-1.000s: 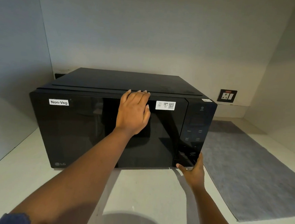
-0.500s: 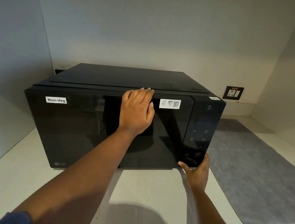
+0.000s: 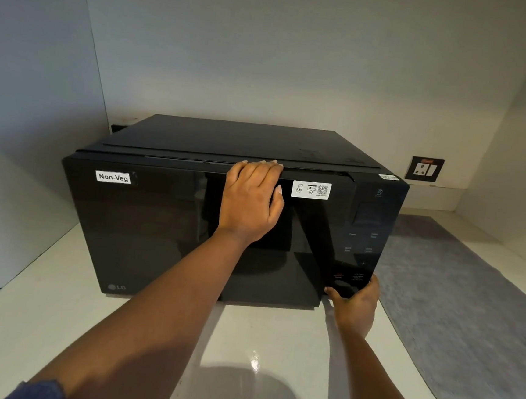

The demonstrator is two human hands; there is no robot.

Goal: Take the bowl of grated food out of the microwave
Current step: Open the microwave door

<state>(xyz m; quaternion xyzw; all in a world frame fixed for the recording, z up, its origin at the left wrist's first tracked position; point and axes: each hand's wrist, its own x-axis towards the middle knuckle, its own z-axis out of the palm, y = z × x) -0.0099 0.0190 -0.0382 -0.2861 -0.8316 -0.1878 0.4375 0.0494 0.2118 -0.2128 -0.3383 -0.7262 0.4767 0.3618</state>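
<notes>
A black microwave [image 3: 157, 228] with a "Non-Veg" label stands on the pale counter. My left hand [image 3: 250, 203] lies on the dark glass door [image 3: 145, 221], fingers hooked over its top edge. A thin gap shows along the door's top towards the right. My right hand [image 3: 354, 302] cups the lower end of the control panel [image 3: 366, 234], with the thumb on the bottom buttons. The bowl of grated food is hidden behind the dark door.
A grey mat [image 3: 456, 305] lies on the counter [image 3: 38, 323] right of the microwave. A wall socket [image 3: 425, 169] sits behind it at the right. Walls close in at the left, back and right.
My right hand has crept up from the microwave's bottom edge onto the lower control panel. A thin gap has appeared along the door's top edge. My left hand stays on the door.
</notes>
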